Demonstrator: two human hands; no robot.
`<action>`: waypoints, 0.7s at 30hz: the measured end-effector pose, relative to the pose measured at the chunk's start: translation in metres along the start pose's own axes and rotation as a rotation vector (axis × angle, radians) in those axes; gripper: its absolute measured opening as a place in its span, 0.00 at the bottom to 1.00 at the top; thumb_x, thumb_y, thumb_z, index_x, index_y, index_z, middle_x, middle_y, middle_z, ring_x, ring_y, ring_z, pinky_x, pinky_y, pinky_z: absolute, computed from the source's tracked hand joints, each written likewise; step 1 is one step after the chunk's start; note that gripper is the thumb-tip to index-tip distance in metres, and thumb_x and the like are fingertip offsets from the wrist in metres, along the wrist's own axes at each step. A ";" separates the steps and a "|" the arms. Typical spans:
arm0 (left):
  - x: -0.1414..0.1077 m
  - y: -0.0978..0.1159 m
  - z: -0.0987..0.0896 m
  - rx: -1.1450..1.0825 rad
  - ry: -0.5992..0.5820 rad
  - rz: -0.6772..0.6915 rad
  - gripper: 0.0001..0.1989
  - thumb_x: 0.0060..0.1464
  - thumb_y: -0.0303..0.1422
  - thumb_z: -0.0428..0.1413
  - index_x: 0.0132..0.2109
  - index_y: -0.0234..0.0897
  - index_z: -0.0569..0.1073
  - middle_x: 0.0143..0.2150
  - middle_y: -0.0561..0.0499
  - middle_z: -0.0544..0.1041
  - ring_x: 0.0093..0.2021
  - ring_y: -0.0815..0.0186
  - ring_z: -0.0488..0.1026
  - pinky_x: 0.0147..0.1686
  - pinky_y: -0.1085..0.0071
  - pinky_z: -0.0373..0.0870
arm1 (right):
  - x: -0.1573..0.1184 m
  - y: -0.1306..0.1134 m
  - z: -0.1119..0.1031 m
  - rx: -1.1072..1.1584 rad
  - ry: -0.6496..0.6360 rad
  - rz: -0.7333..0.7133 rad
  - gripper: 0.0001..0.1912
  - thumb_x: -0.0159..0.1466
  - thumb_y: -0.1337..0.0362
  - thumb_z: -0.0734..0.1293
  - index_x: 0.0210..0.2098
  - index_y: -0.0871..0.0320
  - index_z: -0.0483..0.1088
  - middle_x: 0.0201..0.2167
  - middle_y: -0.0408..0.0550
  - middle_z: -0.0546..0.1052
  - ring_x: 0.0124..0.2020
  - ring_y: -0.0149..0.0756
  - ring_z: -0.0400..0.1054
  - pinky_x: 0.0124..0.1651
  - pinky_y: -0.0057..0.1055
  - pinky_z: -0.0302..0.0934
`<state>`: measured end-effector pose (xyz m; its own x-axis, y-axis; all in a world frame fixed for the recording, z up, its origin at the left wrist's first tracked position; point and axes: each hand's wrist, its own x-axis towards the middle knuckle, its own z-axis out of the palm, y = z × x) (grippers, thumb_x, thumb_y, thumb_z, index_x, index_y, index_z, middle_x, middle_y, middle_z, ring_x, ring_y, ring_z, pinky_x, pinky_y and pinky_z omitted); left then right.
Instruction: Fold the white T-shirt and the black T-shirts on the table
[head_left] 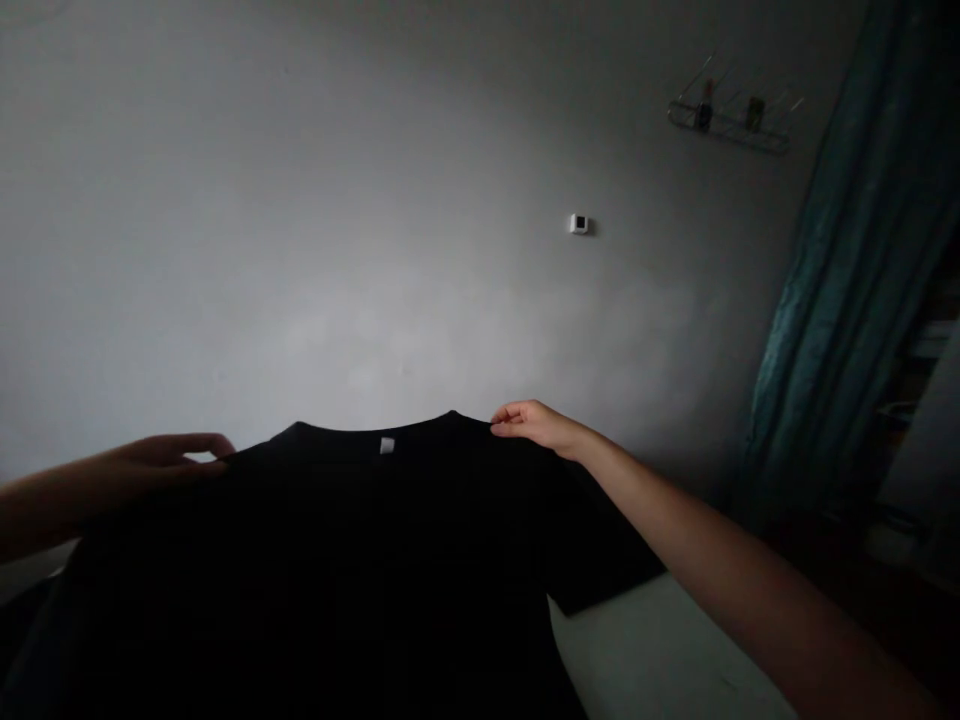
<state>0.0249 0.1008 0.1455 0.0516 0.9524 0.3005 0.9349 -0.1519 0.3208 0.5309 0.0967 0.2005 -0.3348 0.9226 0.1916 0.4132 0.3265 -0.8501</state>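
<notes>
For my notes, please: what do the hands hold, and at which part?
A black T-shirt, held at both shoulders by the left hand and right hand.

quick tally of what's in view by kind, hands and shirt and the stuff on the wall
hands (left hand, right hand): 2
black t-shirt: 1
wire wall rack: 1
small white wall box: 1
teal curtain: 1
total: 6

Dim, flat room light, pale glow on the wall, black T-shirt nearly lost in shadow, grainy dark corners, wide-angle bowing at the edges
</notes>
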 end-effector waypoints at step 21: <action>0.125 -0.070 0.234 0.254 -0.361 0.030 0.16 0.63 0.38 0.40 0.50 0.40 0.67 0.45 0.42 0.80 0.44 0.54 0.78 0.38 0.64 0.67 | 0.149 0.250 0.134 -0.845 0.025 0.124 0.08 0.69 0.58 0.63 0.44 0.53 0.71 0.44 0.47 0.78 0.42 0.38 0.72 0.42 0.30 0.59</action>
<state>0.0478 0.2919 -0.0493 0.1573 0.9867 -0.0408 0.9854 -0.1541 0.0723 0.4708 0.2884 -0.0493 -0.2309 0.9627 0.1408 0.9417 0.2575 -0.2165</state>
